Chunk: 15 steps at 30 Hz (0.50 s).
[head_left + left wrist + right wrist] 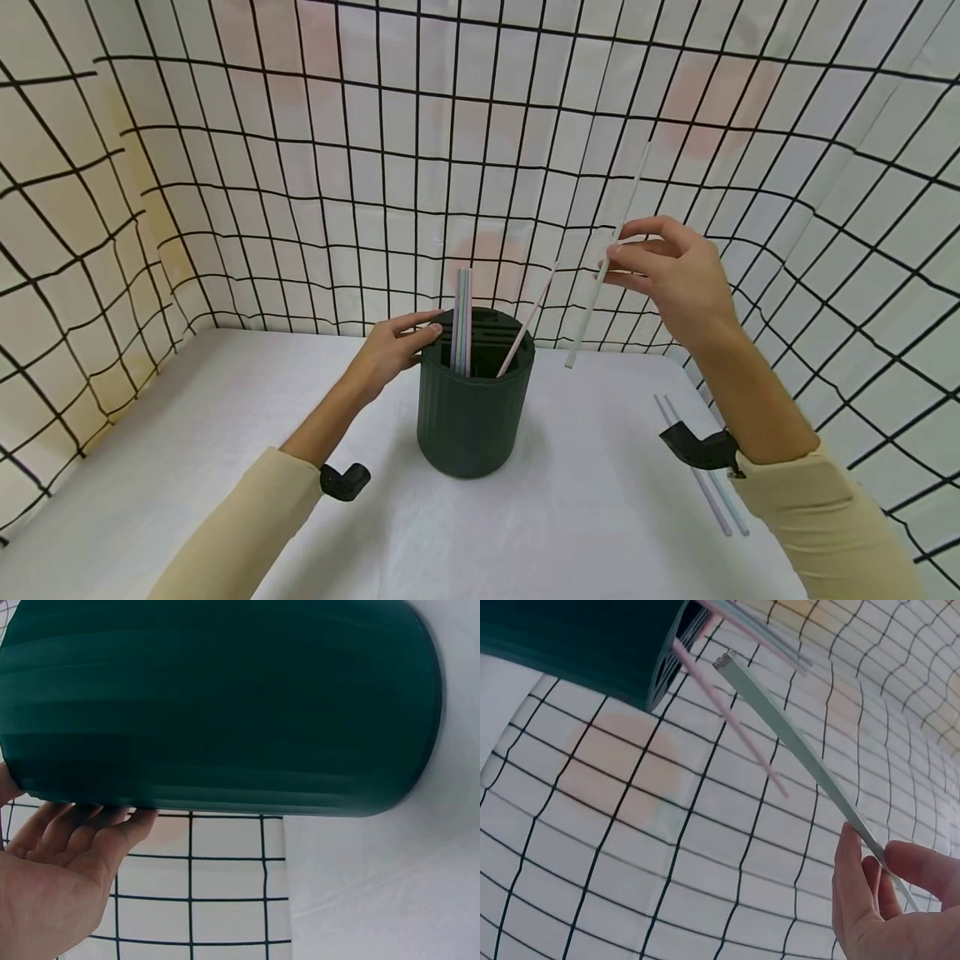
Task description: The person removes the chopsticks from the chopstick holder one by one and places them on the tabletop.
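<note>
A dark green ribbed pen holder (468,425) with a slotted top stands upright on the white table. My left hand (390,354) holds its upper left side, thumb at the rim and fingers against the wall. Several pastel sticks (462,321) stand bunched in the holder's left part, and one pink stick (527,321) leans to the right in it. To the right of the holder, my right hand (671,275) pinches a long pale green stick (802,754) between thumb and fingers. That stick tilts, its lower end in the air beside the rim.
Loose pastel sticks (716,510) lie on the white table (585,517) at the right, partly behind my right wrist's black camera mount (701,450). A black wire grid (360,200) encloses the back and sides, with pale cloth behind it.
</note>
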{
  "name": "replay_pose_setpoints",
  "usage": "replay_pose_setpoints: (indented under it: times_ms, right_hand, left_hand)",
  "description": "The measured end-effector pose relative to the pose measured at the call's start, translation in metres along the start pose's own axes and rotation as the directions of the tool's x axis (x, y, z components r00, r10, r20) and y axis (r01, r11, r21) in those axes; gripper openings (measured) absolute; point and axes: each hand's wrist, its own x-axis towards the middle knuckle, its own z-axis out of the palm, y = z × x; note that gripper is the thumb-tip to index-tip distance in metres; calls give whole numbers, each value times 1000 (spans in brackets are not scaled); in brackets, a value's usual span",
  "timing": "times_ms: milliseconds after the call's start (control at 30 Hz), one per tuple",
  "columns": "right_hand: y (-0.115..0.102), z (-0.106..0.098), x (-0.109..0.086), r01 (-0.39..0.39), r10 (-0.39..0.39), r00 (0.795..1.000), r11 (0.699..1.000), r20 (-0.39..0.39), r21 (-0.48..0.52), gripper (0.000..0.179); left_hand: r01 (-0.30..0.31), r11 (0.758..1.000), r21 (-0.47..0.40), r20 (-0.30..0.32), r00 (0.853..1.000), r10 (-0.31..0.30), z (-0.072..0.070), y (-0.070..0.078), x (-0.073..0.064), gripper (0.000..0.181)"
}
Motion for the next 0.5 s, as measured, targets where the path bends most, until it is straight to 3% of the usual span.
replay_pose_setpoints:
  times_ms: [133,233,500]
  right_hand:
    - [6,-16,-1,-28,28,1000,999,6,-30,39]
    - [15,-28,-3,-50,48,999,993,-17,-111,37]
    - [52,-60,-9,-111,94,993,945,-69,-306,41]
  left_hand:
    - [-2,1000,9,0,1000,2,0,-1,0,46]
    - [-4,1000,10,3,1000,4,-1,-2,0,47]
    - [-6,1000,9,12,1000,6,-1,0,0,47]
